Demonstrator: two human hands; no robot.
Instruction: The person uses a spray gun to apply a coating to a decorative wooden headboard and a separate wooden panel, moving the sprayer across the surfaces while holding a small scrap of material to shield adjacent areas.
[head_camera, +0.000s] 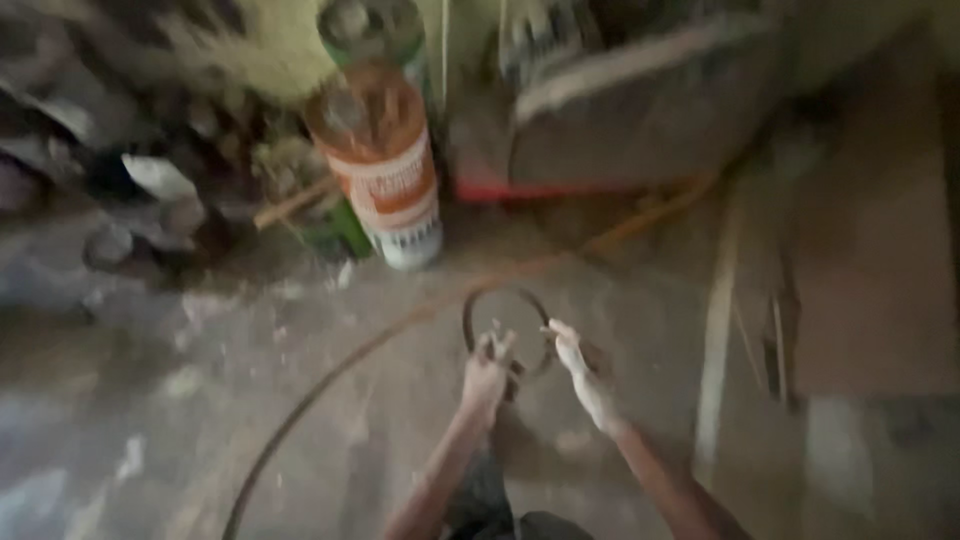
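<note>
dark metal ring (505, 330), thin and roughly circular, held between both hands above a dusty concrete floor (200, 400); the view is heavily blurred by head motion. left hand (487, 372) is closed around the lower left arc of the ring, fingers curled onto the rim. right hand (575, 365) meets the ring at its right side, with the fingers stretched out and close together; whether they pinch the rim or only press against it cannot be told. the ring is lifted clear of the floor and looks whole, so the work appears to be at a handling stage, with no change to the ring visible yet. a long dark cable (300, 410) curves across the floor from the lower left toward the hands, and whether it joins the ring cannot be told. behind stand an orange and white canister (385, 165), a green container (372, 30) above it, and a grey slab (640, 110) leaning at the upper right.
</note>
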